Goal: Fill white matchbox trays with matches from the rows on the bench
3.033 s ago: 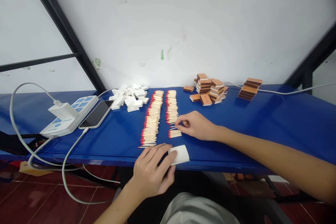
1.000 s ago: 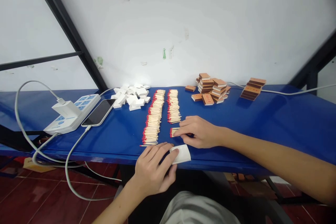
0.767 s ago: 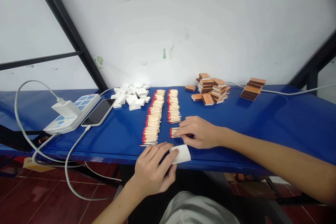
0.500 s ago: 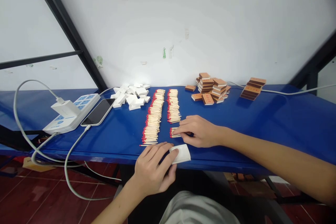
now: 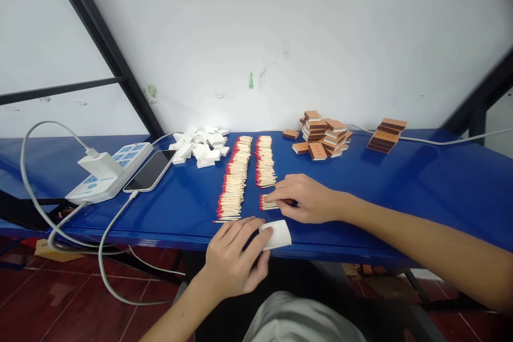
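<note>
My left hand (image 5: 239, 256) grips a small white matchbox tray (image 5: 280, 235) at the table's front edge, thumb below and fingers over its left end. My right hand (image 5: 302, 197) is apart from the tray, its index finger stretched out onto a small group of matches (image 5: 267, 202) with red heads to the left. Thumb and index are apart, and some fingers are hidden under the hand. Beyond that group lies a short row of matches (image 5: 264, 163). A longer row of matches (image 5: 234, 179) runs to its left.
A pile of white trays (image 5: 202, 144) lies at the back left. Brown matchboxes (image 5: 324, 136) are heaped at the back right, with a leaning stack of matchboxes (image 5: 385, 136) farther right. A phone (image 5: 150, 171), a power strip (image 5: 108, 173) and white cables occupy the left side.
My right hand has shifted very slightly away from me over the small group of matches. My left hand and the tray stay where they were.
</note>
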A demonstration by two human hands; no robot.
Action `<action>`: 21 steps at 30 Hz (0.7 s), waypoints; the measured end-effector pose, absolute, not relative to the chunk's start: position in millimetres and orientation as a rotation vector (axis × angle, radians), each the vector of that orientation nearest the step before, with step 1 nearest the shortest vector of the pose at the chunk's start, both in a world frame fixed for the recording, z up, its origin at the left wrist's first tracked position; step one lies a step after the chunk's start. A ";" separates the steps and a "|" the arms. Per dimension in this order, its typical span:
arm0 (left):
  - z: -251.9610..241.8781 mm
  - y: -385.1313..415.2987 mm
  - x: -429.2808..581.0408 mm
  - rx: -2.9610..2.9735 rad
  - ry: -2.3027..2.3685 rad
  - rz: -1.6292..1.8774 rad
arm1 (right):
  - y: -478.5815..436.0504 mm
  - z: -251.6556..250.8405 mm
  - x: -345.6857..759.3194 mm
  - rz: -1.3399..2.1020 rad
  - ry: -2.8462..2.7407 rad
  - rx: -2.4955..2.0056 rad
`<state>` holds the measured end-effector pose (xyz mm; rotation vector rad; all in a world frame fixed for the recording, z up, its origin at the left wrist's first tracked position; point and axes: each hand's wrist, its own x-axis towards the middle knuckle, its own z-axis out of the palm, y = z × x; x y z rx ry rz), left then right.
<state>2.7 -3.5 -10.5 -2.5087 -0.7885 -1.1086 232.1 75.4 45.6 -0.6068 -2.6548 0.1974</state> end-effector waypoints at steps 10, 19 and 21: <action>-10.9 -3.7 2.0 -2.506 -0.790 -1.109 | 73.4 46.0 230.7 0.164 -2.690 -0.684; -11.1 -4.5 2.6 -2.504 -0.791 -1.113 | 73.2 45.2 230.6 0.182 -2.683 -0.689; -11.3 -4.3 2.6 -2.508 -0.790 -1.111 | 73.7 44.7 230.7 0.181 -2.674 -0.699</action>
